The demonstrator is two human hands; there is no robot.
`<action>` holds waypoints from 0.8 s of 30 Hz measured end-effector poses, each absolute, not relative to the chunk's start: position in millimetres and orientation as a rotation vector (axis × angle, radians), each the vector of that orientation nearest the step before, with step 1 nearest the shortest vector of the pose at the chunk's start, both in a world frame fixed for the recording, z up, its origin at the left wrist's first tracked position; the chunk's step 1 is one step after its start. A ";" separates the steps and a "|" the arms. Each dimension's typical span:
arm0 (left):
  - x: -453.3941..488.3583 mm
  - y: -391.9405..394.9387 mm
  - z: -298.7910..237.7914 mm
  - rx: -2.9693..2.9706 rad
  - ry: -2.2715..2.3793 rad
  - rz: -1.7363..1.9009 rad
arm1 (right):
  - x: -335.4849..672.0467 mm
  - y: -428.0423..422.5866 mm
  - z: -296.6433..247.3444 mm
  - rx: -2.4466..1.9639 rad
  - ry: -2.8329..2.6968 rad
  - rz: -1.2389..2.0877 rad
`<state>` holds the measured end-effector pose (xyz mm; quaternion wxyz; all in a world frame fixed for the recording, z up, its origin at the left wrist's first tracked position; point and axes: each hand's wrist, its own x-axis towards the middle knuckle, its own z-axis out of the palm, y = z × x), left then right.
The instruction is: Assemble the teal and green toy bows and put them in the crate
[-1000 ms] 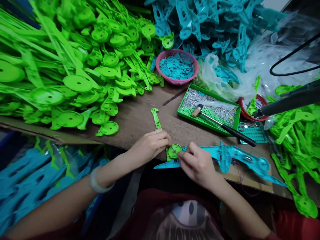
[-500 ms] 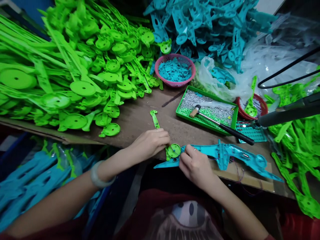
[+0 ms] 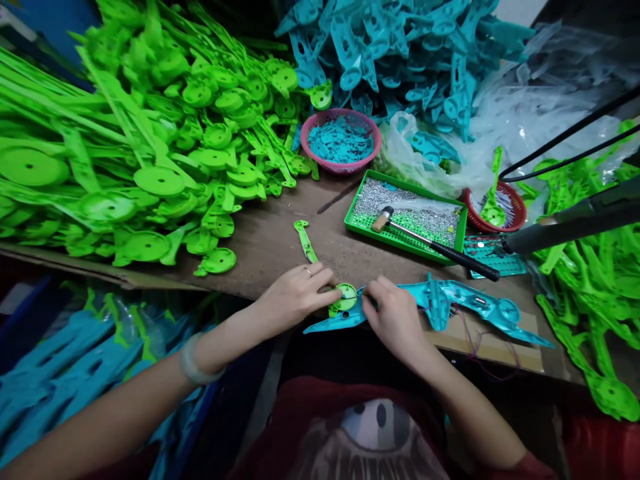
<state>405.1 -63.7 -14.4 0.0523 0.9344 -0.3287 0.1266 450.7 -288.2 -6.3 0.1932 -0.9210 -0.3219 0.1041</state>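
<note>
A long teal plastic shell (image 3: 450, 305) lies along the near edge of the brown table (image 3: 280, 240). On its left end sits a small round green disc piece (image 3: 345, 297). My left hand (image 3: 295, 295) has its fingers curled on the disc's left side, a ring on one finger. My right hand (image 3: 395, 315) pinches at the disc's right edge, resting on the teal shell. A narrow green strip part (image 3: 305, 241) lies on the table just beyond my left hand.
A big heap of green parts (image 3: 150, 133) fills the left, teal parts (image 3: 400, 53) the back. A pink basket of teal bits (image 3: 341, 140), a green tray of screws (image 3: 405, 217) with a hammer (image 3: 435, 245), a red basket (image 3: 495, 208), and more green parts (image 3: 590, 280) at right.
Both hands have stayed at the disc, with small finger shifts. The view has drifted, so everything sits slightly left and lower-to-higher in frame.
</note>
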 end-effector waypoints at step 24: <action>379.2 -145.9 -11.9 2.821 -0.494 0.421 | 500.3 -319.9 3.0 -2.056 -1.131 0.603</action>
